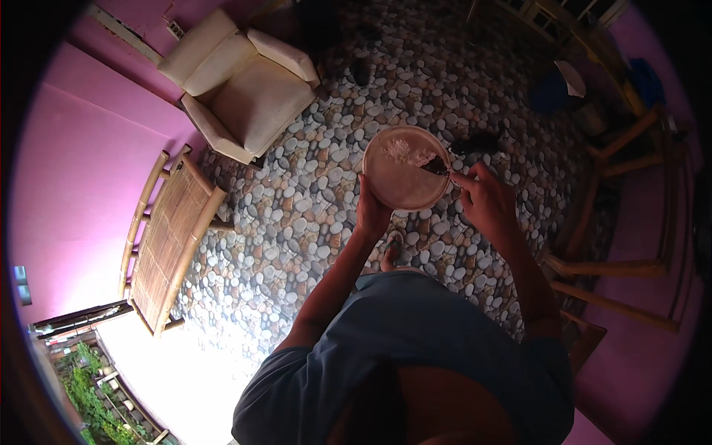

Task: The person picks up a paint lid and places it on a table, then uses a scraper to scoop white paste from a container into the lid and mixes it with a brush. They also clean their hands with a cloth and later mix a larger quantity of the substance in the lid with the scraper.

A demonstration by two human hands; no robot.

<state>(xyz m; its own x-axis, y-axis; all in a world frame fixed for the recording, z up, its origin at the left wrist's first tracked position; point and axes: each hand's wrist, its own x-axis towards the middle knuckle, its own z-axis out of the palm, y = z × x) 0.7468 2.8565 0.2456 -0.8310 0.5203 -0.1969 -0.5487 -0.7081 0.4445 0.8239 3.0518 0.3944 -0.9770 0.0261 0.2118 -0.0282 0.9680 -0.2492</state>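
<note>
Closest to the camera, the person's grey-blue shirt point(415, 341) fills the lower middle, and both bare forearms rise from it toward a round pale plate point(406, 168) held out in front of the body, above the floor. The left hand point(371, 211) grips the plate from below at its near rim, fingers curled shut around the edge. The right hand point(486, 200) sits just beside the plate's right rim, its fingers pinched together on a thin utensil point(439, 167), likely a spoon, whose dark tip rests on the plate. Most of the plate looks bare; a small heap of white food point(404, 150), perhaps rice, lies near the far rim, with a dark bit at the utensil's tip. Judging from that, the meal seems largely eaten, with only the last portion left to scoop. One foot point(393, 252) shows under the plate on the pebble-pattern floor point(311, 193). Farther off, a bamboo bench point(167, 241) stands along the pink wall point(67, 178), a cream armchair point(241, 85) beyond it, and wooden chairs point(630, 222) to the right.
</note>
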